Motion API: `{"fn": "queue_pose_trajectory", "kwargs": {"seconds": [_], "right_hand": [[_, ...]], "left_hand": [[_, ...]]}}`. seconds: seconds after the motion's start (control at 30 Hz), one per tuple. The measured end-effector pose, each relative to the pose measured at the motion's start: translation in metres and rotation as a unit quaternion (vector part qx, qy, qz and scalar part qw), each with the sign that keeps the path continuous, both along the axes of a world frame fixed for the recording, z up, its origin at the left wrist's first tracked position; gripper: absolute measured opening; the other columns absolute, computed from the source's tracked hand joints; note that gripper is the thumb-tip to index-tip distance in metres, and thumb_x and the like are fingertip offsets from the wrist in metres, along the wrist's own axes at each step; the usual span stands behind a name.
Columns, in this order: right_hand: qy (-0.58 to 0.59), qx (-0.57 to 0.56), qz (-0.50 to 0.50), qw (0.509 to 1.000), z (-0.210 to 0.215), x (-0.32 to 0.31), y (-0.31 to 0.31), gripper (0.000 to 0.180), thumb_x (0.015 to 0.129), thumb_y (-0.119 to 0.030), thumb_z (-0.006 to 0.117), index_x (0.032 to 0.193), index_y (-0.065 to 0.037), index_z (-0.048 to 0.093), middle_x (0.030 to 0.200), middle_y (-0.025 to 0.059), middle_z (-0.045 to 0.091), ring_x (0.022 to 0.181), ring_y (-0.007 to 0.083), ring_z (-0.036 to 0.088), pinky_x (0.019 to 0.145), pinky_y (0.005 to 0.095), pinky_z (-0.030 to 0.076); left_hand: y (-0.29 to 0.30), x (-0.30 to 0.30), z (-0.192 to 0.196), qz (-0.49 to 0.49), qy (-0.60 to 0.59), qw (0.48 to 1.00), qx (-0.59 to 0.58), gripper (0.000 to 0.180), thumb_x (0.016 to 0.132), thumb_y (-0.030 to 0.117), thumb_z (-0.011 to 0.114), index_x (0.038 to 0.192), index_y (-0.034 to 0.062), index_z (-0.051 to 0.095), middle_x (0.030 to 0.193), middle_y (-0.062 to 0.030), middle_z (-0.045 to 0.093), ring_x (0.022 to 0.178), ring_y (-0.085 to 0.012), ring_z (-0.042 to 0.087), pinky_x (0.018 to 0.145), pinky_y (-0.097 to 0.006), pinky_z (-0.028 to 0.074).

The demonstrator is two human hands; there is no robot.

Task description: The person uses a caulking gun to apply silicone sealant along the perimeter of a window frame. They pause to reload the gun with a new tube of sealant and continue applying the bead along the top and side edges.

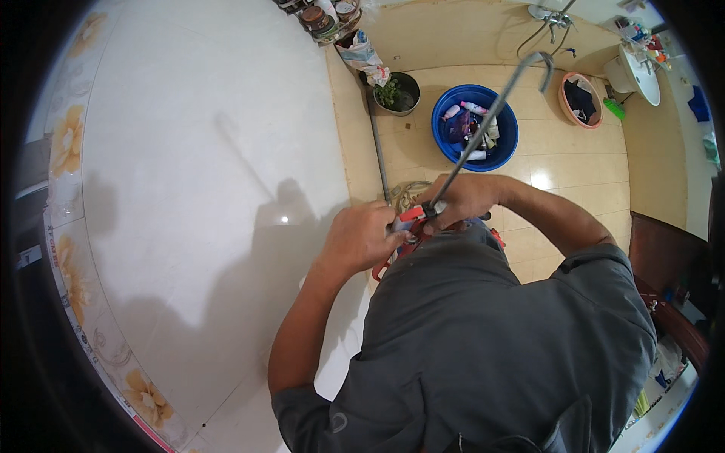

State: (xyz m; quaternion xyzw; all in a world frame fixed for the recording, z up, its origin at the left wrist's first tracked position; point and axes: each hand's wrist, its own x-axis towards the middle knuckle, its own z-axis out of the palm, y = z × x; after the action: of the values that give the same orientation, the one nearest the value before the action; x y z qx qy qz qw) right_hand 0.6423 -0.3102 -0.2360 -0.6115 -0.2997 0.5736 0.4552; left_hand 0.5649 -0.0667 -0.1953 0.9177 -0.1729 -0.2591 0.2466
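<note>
- Left hand (362,238), frame centre, grasps the red tool (410,220).
- Right hand (462,200) grips the same tool's head, where the grey rod (495,109) rises toward upper right.

**Hidden, cut off and unclear**

At frame centre the red tool (408,226) shows only in slivers: the left hand (362,238) and right hand (462,200) cover most of its body, and the grey shirt (483,340) hides its lower part. Whether the long metal rod (491,113) joins the tool cannot be told, since the fingers close over that spot. The bottles in the blue basin (476,128), upper centre, are too small to tell apart. The jars (325,15) at the top edge are cut off. The right rim is dark and blurred.
</note>
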Motion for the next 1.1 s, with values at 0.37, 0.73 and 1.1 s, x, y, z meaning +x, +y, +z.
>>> {"fn": "queue_pose_trajectory", "kwargs": {"seconds": [0.37, 0.73, 1.1], "right_hand": [[0.015, 0.008, 0.026, 0.999, 0.0, 0.019, 0.008, 0.04, 0.094, -0.034, 0.078, 0.121, -0.005, 0.072, 0.101, 0.008, 0.072, 0.087, 0.0198, 0.071, 0.071, 0.0346, 0.062], [-0.232, 0.042, 0.056, 0.97, 0.007, 0.028, 0.001, 0.035, 0.091, -0.033, 0.077, 0.112, -0.005, 0.075, 0.095, 0.0169, 0.075, 0.089, 0.0345, 0.072, 0.078, 0.0444, 0.054], [-0.273, 0.015, 0.09, 0.958, 0.023, -0.004, -0.006, 0.034, 0.087, -0.024, 0.074, 0.118, -0.007, 0.074, 0.109, 0.0179, 0.075, 0.105, 0.0387, 0.07, 0.088, 0.0497, 0.053]], "left_hand": [[-0.001, 0.008, 0.009, -0.01, 0.002, 0.999, 0.053, 0.036, 0.086, 0.038, 0.078, 0.081, 0.003, 0.073, 0.081, -0.0148, 0.07, 0.078, -0.0362, 0.069, 0.071, -0.047, 0.053], [-0.015, 0.015, 0.019, -0.026, -0.102, 0.993, 0.056, 0.032, 0.084, 0.036, 0.082, 0.084, 0.0041, 0.074, 0.082, -0.0126, 0.07, 0.078, -0.034, 0.071, 0.072, -0.044, 0.056], [-0.021, -0.026, 0.007, -0.094, -0.268, 0.958, 0.023, 0.027, 0.077, 0.032, 0.085, 0.076, 0.0096, 0.07, 0.079, -0.0055, 0.067, 0.07, -0.0261, 0.067, 0.062, -0.039, 0.051]]}}
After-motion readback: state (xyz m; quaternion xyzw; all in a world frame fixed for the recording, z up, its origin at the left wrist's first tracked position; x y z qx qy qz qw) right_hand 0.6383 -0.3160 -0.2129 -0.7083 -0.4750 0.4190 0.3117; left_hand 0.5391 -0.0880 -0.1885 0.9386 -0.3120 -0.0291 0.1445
